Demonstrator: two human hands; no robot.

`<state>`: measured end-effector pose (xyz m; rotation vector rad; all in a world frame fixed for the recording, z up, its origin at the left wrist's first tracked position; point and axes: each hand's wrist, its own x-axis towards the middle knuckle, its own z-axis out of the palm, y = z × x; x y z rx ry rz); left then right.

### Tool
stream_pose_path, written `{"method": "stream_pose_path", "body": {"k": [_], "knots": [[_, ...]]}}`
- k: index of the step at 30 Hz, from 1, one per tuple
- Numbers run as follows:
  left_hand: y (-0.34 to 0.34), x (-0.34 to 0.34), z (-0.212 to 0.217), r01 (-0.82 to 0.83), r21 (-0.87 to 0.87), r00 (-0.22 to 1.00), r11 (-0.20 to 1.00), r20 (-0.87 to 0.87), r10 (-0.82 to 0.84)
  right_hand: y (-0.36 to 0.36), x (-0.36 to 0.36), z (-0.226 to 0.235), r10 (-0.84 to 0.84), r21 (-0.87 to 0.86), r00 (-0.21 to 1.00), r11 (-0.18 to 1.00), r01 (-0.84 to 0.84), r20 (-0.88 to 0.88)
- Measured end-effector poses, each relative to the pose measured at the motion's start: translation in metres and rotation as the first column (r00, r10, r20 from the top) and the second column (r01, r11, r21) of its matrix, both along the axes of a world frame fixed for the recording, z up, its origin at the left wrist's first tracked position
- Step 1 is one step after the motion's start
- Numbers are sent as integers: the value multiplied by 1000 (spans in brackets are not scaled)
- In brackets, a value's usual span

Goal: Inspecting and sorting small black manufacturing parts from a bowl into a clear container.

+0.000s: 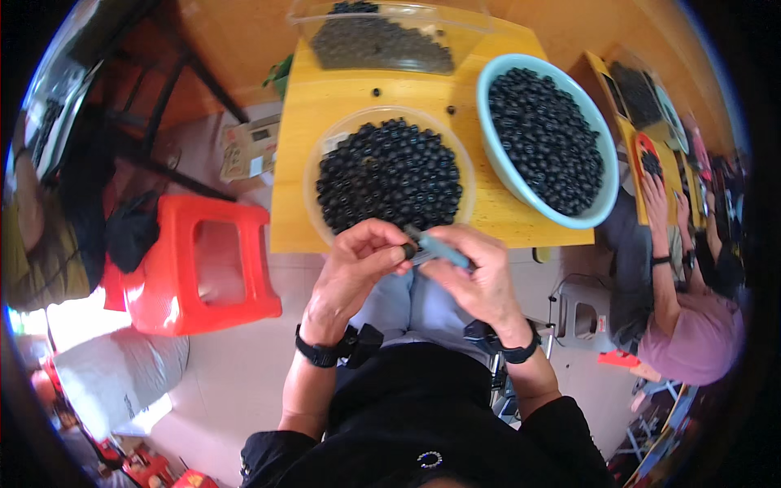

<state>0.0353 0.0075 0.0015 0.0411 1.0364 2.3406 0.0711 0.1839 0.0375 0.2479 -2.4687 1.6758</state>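
The left hand (pixel 354 264) and the right hand (pixel 478 264) met at the near edge of the yellow table (pixel 294 154), in front of the round clear bowl (pixel 469 175); the left thumb and fingers were pinched together on a small black piece (pixel 408 252), which stood just off the bowl's near rim; the right fingers were curled closed around a blue-handled tool (pixel 444 251), its head close beside the piece, though whether the two touched could not be told.

The bowl, heaped with similar black pieces, reached the near edge, leaving a strip of wood toward the left edge; the light-blue basin (pixel 521 195), fuller still, took up the right edge down toward the near right corner; a narrow gap ran between the two; the clear box (pixel 305 23) lay along the far edge, with two loose black pieces (pixel 377 92) on the wood between it and the bowl; a red stool (pixel 175 272) stood on the floor just past the near left corner, well apart from the hands.
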Motion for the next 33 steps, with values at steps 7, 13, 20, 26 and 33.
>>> {"method": "stream_pose_path", "body": {"k": [7,13,20,26,33], "knots": [[-5,4,-3,98,69,995,993,30,-100,-9,1,14,180,-381,951,922,-74,251],[4,4,-5,155,134,986,979,47,-162,-3,5,13,246,-558,911,830,-22,330],[15,5,1,170,141,982,975,61,-180,7,8,8,214,-554,910,832,20,355],[15,4,11,135,1,990,991,40,-135,45,-11,16,-224,-267,948,922,281,224],[6,4,5,153,-78,988,985,-20,-155,73,-3,38,-489,-197,870,848,492,69]]}}
